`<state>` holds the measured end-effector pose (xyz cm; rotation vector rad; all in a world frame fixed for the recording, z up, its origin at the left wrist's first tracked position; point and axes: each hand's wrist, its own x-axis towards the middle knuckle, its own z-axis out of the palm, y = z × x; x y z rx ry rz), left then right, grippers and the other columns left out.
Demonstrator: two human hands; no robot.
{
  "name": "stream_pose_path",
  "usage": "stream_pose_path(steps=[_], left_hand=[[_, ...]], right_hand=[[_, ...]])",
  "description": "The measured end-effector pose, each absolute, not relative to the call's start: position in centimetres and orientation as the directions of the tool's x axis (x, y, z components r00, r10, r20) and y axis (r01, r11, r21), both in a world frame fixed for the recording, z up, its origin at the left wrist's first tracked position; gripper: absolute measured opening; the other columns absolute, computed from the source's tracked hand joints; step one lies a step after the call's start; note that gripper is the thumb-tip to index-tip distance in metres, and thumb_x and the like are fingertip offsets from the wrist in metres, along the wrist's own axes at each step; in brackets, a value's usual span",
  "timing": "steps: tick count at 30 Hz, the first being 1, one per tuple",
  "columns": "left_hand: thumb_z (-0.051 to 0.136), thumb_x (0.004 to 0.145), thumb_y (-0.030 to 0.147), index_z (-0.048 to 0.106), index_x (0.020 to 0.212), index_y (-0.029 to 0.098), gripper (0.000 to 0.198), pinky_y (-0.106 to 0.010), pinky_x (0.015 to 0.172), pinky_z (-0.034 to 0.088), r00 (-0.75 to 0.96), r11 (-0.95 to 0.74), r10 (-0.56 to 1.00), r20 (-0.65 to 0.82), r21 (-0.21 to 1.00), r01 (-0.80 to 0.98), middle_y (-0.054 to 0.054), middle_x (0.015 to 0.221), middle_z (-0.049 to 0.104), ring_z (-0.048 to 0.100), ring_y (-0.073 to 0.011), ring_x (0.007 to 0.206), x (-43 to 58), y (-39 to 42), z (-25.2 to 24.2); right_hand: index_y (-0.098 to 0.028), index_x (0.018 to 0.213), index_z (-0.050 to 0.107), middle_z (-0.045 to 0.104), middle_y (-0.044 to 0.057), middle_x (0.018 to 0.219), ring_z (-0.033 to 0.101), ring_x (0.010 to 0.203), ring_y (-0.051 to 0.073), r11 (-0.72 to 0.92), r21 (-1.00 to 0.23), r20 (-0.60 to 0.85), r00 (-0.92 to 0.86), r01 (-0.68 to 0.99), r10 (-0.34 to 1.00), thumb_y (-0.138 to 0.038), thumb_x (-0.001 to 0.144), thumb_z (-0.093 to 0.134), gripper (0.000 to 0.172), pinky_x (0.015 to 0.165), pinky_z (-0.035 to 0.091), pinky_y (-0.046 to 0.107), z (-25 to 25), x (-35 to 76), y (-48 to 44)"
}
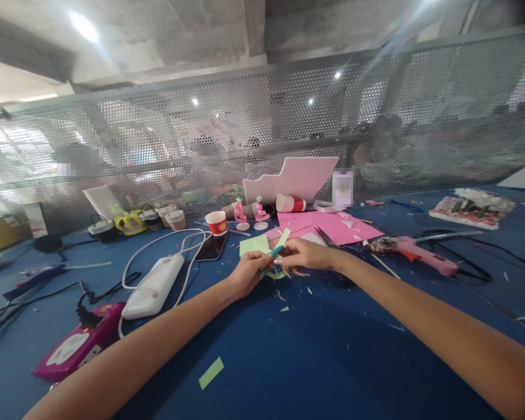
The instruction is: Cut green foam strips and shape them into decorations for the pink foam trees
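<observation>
My left hand point(247, 273) is closed around a slim teal pen-like stick point(276, 251), which slants up to the right between my two hands. My right hand point(308, 255) meets it from the other side, its fingers pinching a light green paper strip point(284, 236) against the stick. The fingertips partly hide where strip and stick touch. Just behind my hands lies a light green paper sheet point(250, 245). Scissors point(326, 238) rest beyond my right hand, partly covered, beside a large pink paper sheet point(354, 228).
A pink glue gun point(429, 256) lies at right; a white power strip point(155, 286), purple power box point(81, 344) and phone point(212, 248) at left. A red paper cup point(216, 223) stands near two pink figures point(241, 216). A green scrap point(211, 373) lies in front.
</observation>
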<state>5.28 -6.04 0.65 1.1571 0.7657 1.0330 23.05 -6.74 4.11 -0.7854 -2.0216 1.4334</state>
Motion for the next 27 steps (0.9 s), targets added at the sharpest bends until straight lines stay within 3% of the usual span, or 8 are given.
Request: stream_pose_path(steps=[3,7,12,17,23,27], left_hand=[[0.083,0.051,0.032,0.062,0.050,0.010,0.030,-0.023,0.054,0.040,0.399,0.095,0.917,0.010,0.966,-0.242,-0.003,0.050,0.060,0.053,-0.0095,0.050,5.2,-5.6,0.4],[0.083,0.051,0.035,0.064,0.055,0.010,0.032,-0.024,0.057,0.042,0.403,0.075,0.915,0.031,0.967,-0.245,-0.004,0.056,0.062,0.055,-0.0101,0.054,5.1,-5.2,0.0],[0.081,0.056,0.033,0.060,0.057,0.010,0.031,-0.022,0.057,0.041,0.385,0.085,0.923,0.021,0.963,-0.257,-0.001,0.056,0.058,0.053,-0.0083,0.055,5.1,-5.2,-0.1],[0.082,0.054,0.029,0.058,0.068,0.013,0.032,-0.023,0.061,0.043,0.357,0.078,0.933,0.051,0.939,-0.336,0.000,0.064,0.059,0.056,-0.0103,0.062,5.1,-5.3,0.0],[0.078,0.059,0.038,0.058,0.069,0.014,0.032,-0.019,0.055,0.039,0.253,-0.005,0.962,0.102,0.933,-0.359,0.002,0.061,0.054,0.050,-0.0074,0.057,5.0,-5.3,0.1],[0.079,0.057,0.036,0.057,0.065,0.014,0.033,-0.018,0.051,0.036,0.160,-0.043,0.981,0.105,0.936,-0.350,0.004,0.056,0.050,0.046,-0.0056,0.052,4.8,-5.0,0.0]], right_hand=[[-0.014,0.077,0.057,0.058,-0.001,0.064,0.049,0.042,0.006,0.192,-0.976,0.062,-0.708,0.105,0.704,-0.044,0.078,0.061,0.031,0.038,0.040,0.019,4.1,23.0,-6.8],[-0.016,0.067,0.051,0.056,0.000,0.052,0.050,0.036,0.009,0.154,-0.979,0.062,-0.532,0.130,0.844,-0.061,0.086,0.041,0.049,0.035,0.042,0.021,3.2,22.2,-6.4],[-0.019,0.068,0.046,0.054,-0.004,0.043,0.049,0.031,0.010,0.192,-0.956,0.100,-0.367,0.222,0.925,-0.046,0.090,0.046,0.035,0.030,0.039,0.020,2.6,21.3,-6.3],[-0.018,0.064,0.047,0.051,-0.004,0.039,0.047,0.028,0.010,0.118,-0.978,0.065,-0.290,0.173,0.955,-0.031,0.093,0.040,0.033,0.029,0.037,0.019,2.9,21.0,-6.6],[-0.017,0.062,0.051,0.054,-0.003,0.041,0.050,0.030,0.010,0.139,-0.982,0.091,-0.327,0.126,0.941,-0.029,0.093,0.039,0.035,0.031,0.038,0.019,2.8,21.0,-6.5],[-0.017,0.061,0.051,0.056,-0.001,0.044,0.050,0.032,0.010,0.062,-0.994,0.030,-0.315,0.094,0.948,-0.029,0.093,0.039,0.037,0.031,0.037,0.018,3.1,21.1,-6.7]])
